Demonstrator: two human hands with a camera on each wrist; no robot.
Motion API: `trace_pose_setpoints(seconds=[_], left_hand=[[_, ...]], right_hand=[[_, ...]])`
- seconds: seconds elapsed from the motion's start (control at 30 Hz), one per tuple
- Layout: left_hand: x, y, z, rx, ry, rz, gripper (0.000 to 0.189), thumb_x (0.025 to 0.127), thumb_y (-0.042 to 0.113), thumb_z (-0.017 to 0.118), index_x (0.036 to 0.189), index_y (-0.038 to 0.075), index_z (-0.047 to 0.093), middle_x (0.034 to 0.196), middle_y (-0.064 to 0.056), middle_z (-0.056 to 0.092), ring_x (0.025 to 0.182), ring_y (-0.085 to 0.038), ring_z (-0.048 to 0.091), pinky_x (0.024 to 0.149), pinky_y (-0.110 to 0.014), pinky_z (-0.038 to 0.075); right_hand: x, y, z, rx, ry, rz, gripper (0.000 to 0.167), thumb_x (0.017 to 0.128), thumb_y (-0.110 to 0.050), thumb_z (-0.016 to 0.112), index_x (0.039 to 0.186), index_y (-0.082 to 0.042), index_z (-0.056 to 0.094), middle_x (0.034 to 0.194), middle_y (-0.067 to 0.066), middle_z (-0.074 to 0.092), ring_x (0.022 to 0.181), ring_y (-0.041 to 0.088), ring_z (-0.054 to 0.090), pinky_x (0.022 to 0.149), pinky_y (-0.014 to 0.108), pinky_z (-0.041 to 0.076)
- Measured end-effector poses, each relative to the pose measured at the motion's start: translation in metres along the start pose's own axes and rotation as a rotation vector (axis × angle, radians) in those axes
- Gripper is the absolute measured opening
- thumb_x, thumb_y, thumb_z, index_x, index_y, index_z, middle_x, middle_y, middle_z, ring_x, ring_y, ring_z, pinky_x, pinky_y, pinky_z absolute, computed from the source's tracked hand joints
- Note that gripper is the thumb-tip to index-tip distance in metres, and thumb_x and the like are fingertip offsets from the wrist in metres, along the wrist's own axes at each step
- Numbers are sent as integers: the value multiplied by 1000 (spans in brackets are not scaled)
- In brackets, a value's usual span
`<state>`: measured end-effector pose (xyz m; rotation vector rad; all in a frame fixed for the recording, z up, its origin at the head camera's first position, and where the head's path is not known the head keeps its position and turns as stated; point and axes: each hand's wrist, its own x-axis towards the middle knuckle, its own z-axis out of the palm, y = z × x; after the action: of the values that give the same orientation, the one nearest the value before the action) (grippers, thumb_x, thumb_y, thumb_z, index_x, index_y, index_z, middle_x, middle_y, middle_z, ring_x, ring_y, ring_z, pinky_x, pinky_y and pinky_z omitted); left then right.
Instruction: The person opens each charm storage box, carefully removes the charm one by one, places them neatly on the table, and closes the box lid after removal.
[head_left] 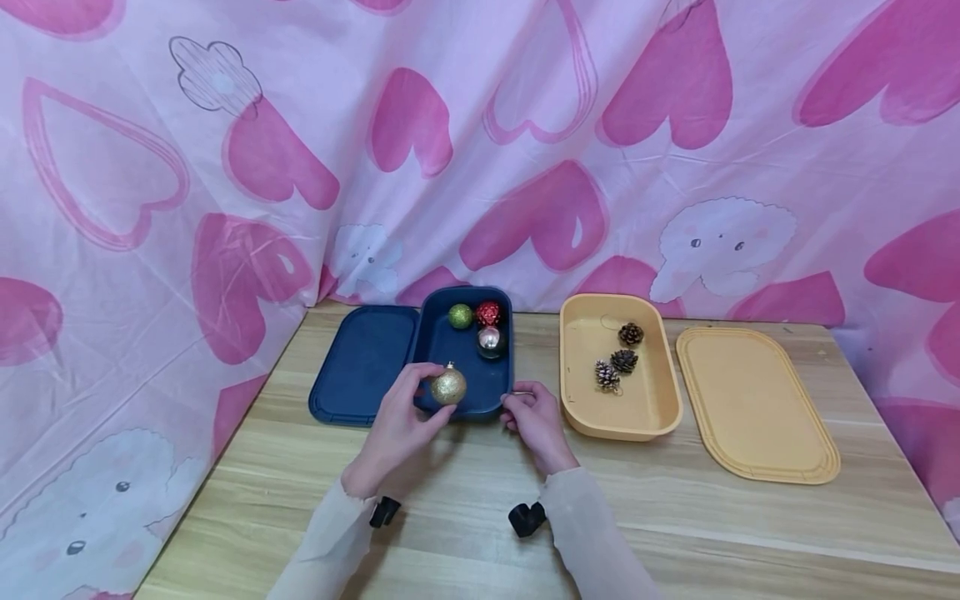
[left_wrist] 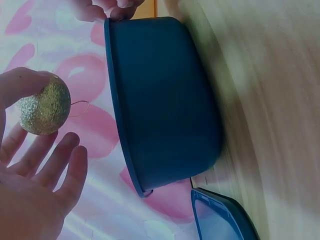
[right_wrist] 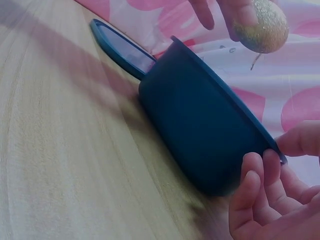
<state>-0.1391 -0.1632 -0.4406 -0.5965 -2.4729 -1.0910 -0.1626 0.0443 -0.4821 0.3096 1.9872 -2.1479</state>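
A glittery gold Christmas bauble (head_left: 448,387) with a thin wire hook is pinched between the thumb and fingers of my left hand (head_left: 401,425). It hangs above the near end of the dark blue box (head_left: 471,408), clear of the rim in the left wrist view. My right hand (head_left: 536,423) pinches the box's near right corner, thumb on the rim and fingers curled beneath it. Inside the box, toward the far end, lie a green bauble (head_left: 461,316), a red bauble (head_left: 488,314) and a silver-pink bauble (head_left: 491,342).
The dark blue lid (head_left: 365,364) lies left of the box. To the right stands a yellow box (head_left: 585,408) with several pine cones (head_left: 623,361), and beyond it a yellow lid (head_left: 757,404). A pink heart-patterned cloth (head_left: 525,208) hangs behind the wooden table (head_left: 465,533).
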Motion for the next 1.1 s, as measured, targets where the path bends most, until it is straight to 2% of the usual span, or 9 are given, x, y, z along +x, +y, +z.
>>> trace_pose_setpoints(seconds=[0.2, 0.37, 0.53, 0.63, 0.87, 0.97, 1.1], left_hand=[[-8, -1, -5, 0, 10, -57, 52, 75, 10, 82, 120, 10, 57, 118, -5, 61, 104, -16, 58, 76, -36, 54], [-13, -6, -7, -2, 34, -156, 49, 76, 11, 82, 118, 9, 57, 115, -6, 62, 98, -17, 61, 75, -40, 56], [-16, -9, -9, -31, 47, -211, 48, 75, 8, 82, 116, 5, 58, 113, -13, 63, 98, -25, 64, 79, -47, 57], [-18, -11, -9, -45, 37, -217, 48, 75, 6, 82, 116, 3, 57, 113, -14, 63, 100, -28, 64, 82, -49, 56], [-24, -16, -10, -42, 13, -207, 50, 74, 6, 81, 118, 5, 57, 115, -11, 63, 101, -24, 63, 81, -45, 57], [-26, -17, -12, -37, 11, -175, 53, 74, 6, 82, 121, 6, 56, 116, -9, 63, 99, -20, 62, 78, -44, 57], [-30, -21, -13, -43, 5, -93, 53, 73, 4, 81, 122, 8, 59, 116, -7, 63, 97, -15, 59, 74, -41, 56]], right_hand=[[1, -1, 0, 2, 1, 17, 30, 92, -7, 59, 118, 5, 52, 90, 10, 66, 66, 11, 61, 63, 23, 52], [1, 0, 2, 20, 17, 34, 30, 91, -5, 59, 117, 8, 53, 88, 8, 64, 65, 9, 60, 62, 22, 53], [1, 1, 2, 35, 26, 49, 28, 91, -5, 58, 116, 8, 53, 86, 7, 63, 64, 9, 61, 60, 20, 53], [1, 1, 3, 41, 27, 55, 28, 91, -5, 58, 115, 7, 53, 85, 6, 63, 63, 8, 61, 60, 19, 52], [0, 0, 5, 83, 28, 62, 25, 90, -4, 59, 111, 7, 54, 78, 5, 64, 61, 9, 61, 59, 20, 52], [0, 0, 5, 96, 26, 61, 22, 90, -4, 58, 109, 7, 54, 76, 4, 63, 60, 9, 60, 59, 20, 52], [1, 2, 5, 88, 26, 62, 21, 89, -4, 58, 108, 6, 54, 76, 4, 62, 61, 9, 60, 59, 20, 52]])
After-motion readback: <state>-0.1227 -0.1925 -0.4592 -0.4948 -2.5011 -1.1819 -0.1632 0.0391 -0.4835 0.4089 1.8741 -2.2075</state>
